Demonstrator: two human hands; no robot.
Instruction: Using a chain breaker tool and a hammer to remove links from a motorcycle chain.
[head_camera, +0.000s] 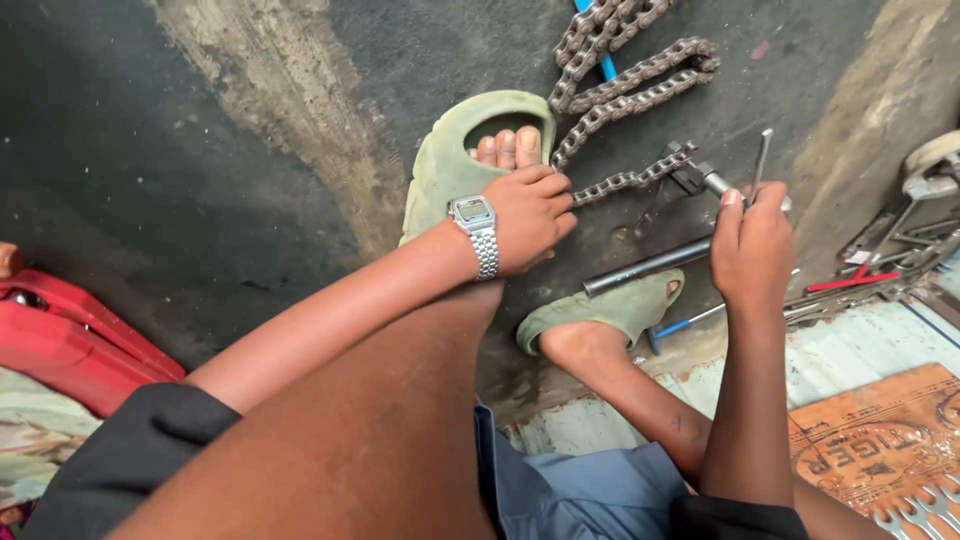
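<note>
Rusty chain (630, 90) lying looped on dark floor (200, 180) near top edge. Left hand (530, 215) fingers curled, pinching chain end. Right hand (752, 245) closed, gripping small metal tool (700, 178) on chain.

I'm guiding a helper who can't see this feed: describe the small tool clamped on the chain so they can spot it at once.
Start at the rusty chain looped on the dark floor above the green sandal. Follow its lowest strand right from the left hand to the small metal tool clamped on it. Unlike the loose bar lying below, it grips the chain, and the right hand holds its handle.
</note>
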